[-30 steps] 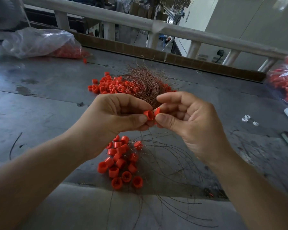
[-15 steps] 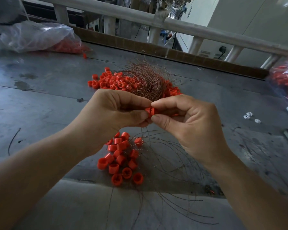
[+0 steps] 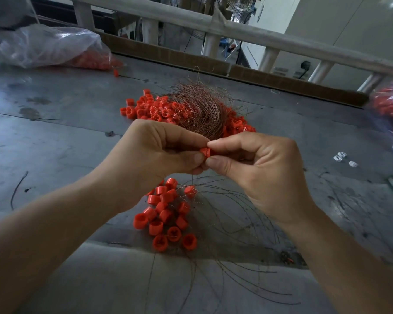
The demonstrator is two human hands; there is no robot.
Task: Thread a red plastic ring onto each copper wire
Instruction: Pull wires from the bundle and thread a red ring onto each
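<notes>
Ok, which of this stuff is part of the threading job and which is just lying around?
In the job: red ring pinched by left hand and right hand, near ring pile, copper wire bundle, loose wires.
Lying about: plastic bag, small white pieces, railing.
</notes>
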